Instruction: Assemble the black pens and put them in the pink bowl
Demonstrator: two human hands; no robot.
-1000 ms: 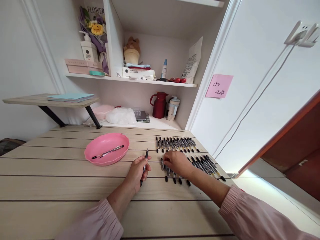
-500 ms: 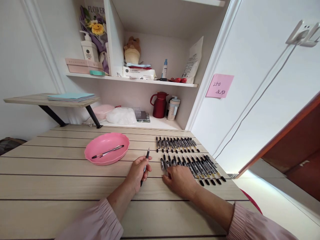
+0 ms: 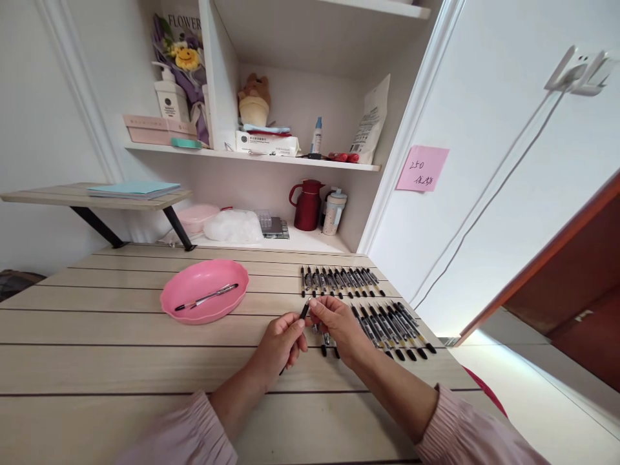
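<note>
My left hand (image 3: 279,343) is closed around a thin black pen (image 3: 302,314), which points up and to the right. My right hand (image 3: 339,326) pinches that pen's upper tip, thumb and forefinger together. Both hands hover over the wooden table (image 3: 121,361), just left of two rows of black pens: a far row (image 3: 339,280) and a near row (image 3: 387,323). My right hand covers the left end of the near row. A pink dish (image 3: 191,314) to the left holds two pens (image 3: 207,297).
Behind the table, shelves carry a red jug (image 3: 307,205), a white cup (image 3: 334,211), a pump bottle (image 3: 166,98), tissue packs and a plush toy. A small raised shelf (image 3: 92,194) stands at the back left. A pink note (image 3: 422,168) hangs on the wall.
My right hand has lifted from the near row of pens and moved left to pinch the tip of the pen in my left hand. That pen tilted to the right.
</note>
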